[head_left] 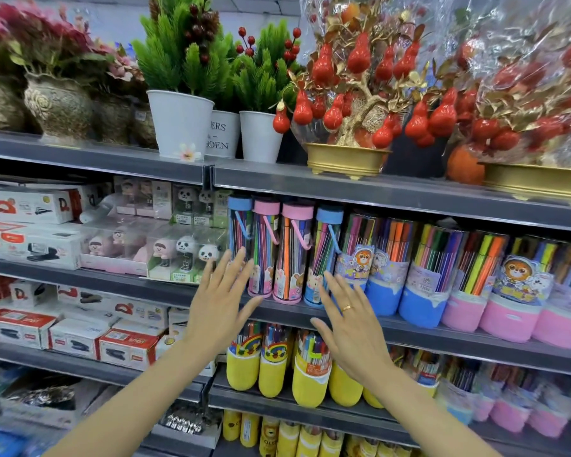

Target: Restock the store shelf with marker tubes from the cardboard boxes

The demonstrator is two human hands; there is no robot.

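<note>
While both hands hover w/ fingers spread and released, holding nothing, the left hand and right hand flank the four tall marker tubes standing on the middle shelf. Best approach, prob.: press flat palms inward evenly, low on the tubes, so they don't tip. Tubes are clear, smooth plastic cylinders w/ pink and blue caps; no cardboard boxes in view.

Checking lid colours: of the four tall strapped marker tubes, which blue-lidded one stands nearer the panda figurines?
The leftmost tube, first in the row beside the panda figurines; the other blue-lidded tube stands fourth.
</note>
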